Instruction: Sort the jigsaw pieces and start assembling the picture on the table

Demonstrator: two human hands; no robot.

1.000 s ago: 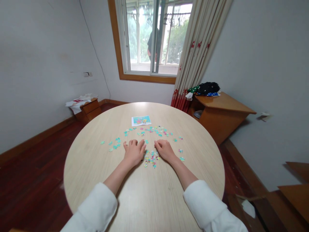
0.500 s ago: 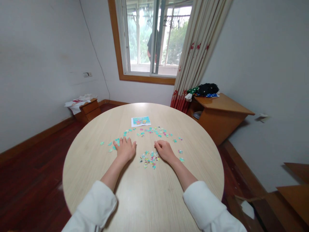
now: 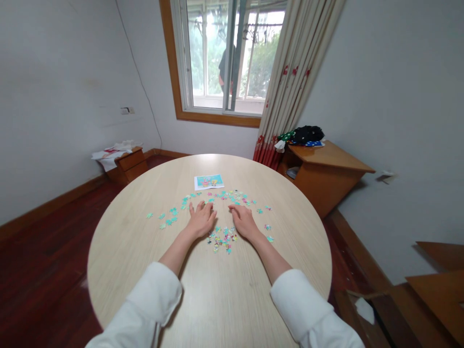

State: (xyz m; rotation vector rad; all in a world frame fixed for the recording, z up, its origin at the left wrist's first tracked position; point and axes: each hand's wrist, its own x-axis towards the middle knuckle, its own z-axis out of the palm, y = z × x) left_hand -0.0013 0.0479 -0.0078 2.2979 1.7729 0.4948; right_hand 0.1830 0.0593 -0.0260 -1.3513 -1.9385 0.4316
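Lightly does it: left hand (image 3: 203,220) loosely spread, nothing visible in it; right hand (image 3: 244,221) half-curled, hold unclear. Best slide puzzle pieces (image 3: 222,237) flat across desk (image 3: 217,299).

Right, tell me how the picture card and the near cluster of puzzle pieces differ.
The picture card is one rectangular sheet; the near cluster of puzzle pieces is many small, irregular bits.
The card lies beyond both hands, towards the window; the cluster lies closer to the person, between the wrists.
The card shows a joined-up picture; the cluster shows only scattered patches of colour.
Both lie on the table and include turquoise and pink.
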